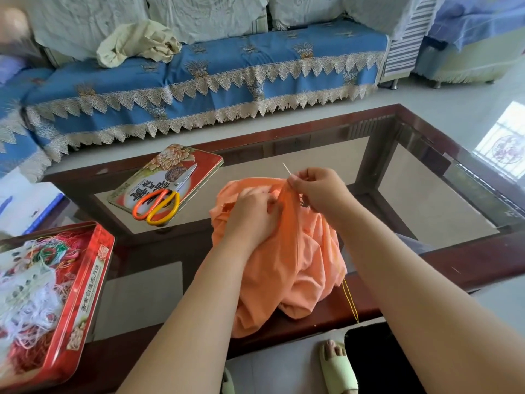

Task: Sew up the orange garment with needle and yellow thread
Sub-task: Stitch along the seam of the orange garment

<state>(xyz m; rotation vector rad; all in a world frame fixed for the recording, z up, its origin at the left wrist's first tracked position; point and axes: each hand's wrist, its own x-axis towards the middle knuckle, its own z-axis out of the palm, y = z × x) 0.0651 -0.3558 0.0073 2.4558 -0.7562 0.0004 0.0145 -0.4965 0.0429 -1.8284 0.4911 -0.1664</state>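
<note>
While left hand [253, 207] grips garment [287, 265], right hand [318, 189] pinches needle [286, 168].

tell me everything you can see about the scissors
The scissors have looped handles, one orange and one yellow, seemingly plastic, and short silvery metal blades. They are shut and lie flat on the red printed tin lid, handles toward the person, blades pointing away and to the right. The lid rests on the glass table, left of the orange garment. Neither hand touches them.
</note>
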